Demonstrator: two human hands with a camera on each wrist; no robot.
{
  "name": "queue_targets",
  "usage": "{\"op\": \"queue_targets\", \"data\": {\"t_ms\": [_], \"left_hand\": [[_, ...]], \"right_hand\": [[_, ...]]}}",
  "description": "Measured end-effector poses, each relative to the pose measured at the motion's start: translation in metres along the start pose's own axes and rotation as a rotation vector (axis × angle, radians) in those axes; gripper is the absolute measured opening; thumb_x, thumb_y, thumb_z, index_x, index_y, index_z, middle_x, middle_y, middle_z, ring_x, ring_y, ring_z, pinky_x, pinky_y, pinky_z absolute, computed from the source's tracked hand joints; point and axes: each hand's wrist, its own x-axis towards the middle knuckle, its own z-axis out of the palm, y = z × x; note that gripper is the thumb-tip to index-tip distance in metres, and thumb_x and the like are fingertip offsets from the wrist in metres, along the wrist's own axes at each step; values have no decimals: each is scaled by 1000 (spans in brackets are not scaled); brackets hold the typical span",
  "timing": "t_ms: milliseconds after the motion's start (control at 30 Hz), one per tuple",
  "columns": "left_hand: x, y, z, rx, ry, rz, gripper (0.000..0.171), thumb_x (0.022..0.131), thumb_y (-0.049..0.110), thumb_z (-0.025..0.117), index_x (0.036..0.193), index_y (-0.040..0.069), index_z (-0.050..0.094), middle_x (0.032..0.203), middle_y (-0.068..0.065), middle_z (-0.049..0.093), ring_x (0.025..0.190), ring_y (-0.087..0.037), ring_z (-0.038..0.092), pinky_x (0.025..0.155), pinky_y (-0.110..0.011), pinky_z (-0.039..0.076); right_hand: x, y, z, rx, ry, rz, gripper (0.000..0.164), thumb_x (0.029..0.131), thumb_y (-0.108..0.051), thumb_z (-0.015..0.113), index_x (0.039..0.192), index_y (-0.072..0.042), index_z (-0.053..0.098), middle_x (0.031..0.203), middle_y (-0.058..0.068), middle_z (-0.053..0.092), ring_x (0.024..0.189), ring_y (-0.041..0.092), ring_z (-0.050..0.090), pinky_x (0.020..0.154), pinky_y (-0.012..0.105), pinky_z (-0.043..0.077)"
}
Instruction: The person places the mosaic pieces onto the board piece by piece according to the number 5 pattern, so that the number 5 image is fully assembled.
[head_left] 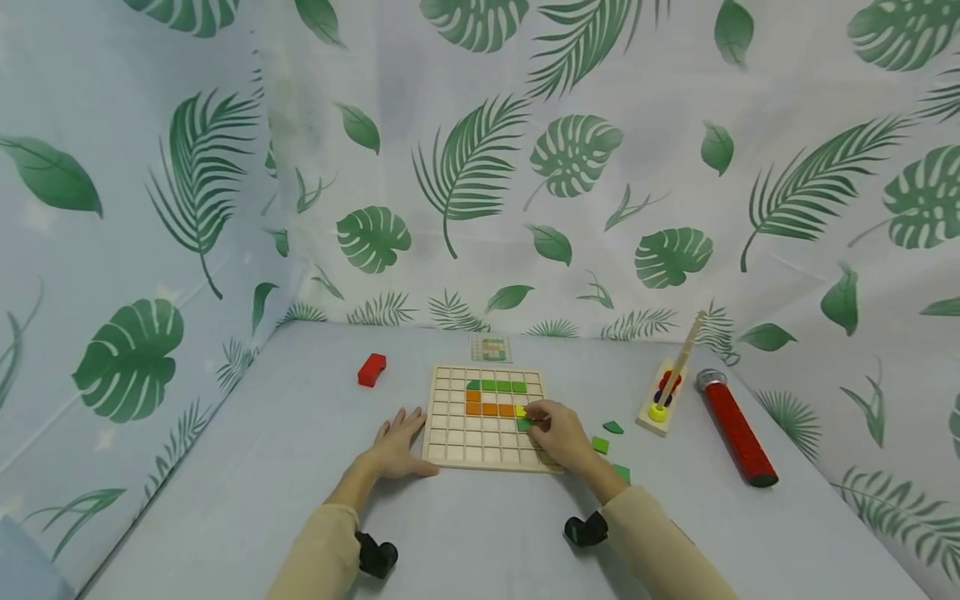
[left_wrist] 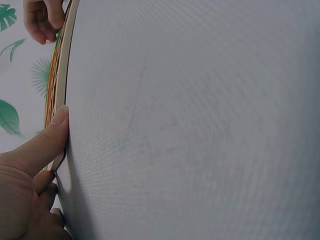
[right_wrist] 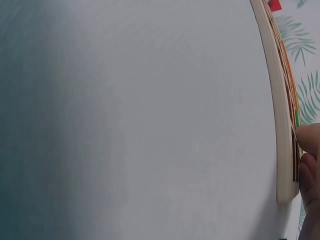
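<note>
A wooden grid board (head_left: pixel 472 457) lies on the table, with green, orange and yellow tiles in some of its cells. Spread beside the board's left front corner is my left hand (head_left: pixel 396 448); its thumb (left_wrist: pixel 52 131) touches the edge in the left wrist view. My right hand (head_left: pixel 561 433) reaches over the board's right side, thumb and bent fingers pinching at a green tile (head_left: pixel 523 425). Just above that tile sits a yellow tile (head_left: pixel 520 411), at the end of an orange row (head_left: pixel 490 409). The fingertips partly cover the cells there.
Loose green pieces (head_left: pixel 600 444) lie right of the board. A red arched block (head_left: pixel 372 369) stands to the left, and a patterned card (head_left: pixel 491 347) lies behind. Farther right are a wooden stand with coloured rings (head_left: pixel 660 400) and a red cylinder with a silver end (head_left: pixel 738 429).
</note>
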Motion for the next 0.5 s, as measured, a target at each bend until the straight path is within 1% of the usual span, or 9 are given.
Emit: {"op": "queue_targets", "data": {"t_ms": [133, 300, 500], "left_hand": [[0, -1, 1, -8, 0, 1, 93, 74, 33, 80, 146, 1, 31, 153, -17, 23, 142, -36, 7, 112, -52, 3], [1, -2, 1, -13, -5, -1, 94, 74, 34, 80, 146, 1, 30, 153, -17, 22, 142, -35, 6, 112, -52, 3], [2, -3, 0, -2, -12, 1, 95, 74, 36, 80, 146, 1, 29, 153, -17, 22, 142, -36, 6, 112, -52, 3]], "right_hand": [[-3, 1, -4, 0, 9, 21, 25, 79, 2, 70, 104, -2, 65, 91, 4, 65, 81, 13, 60, 72, 30, 52], [-11, 4, -16, 43, 21, 51, 24, 81, 2, 68, 105, 0, 64, 93, 6, 65, 86, 18, 62, 76, 33, 53], [-23, 16, -30, 31, 9, 95, 20, 83, -2, 68, 102, -2, 65, 91, 3, 64, 87, 18, 62, 77, 32, 53]]}}
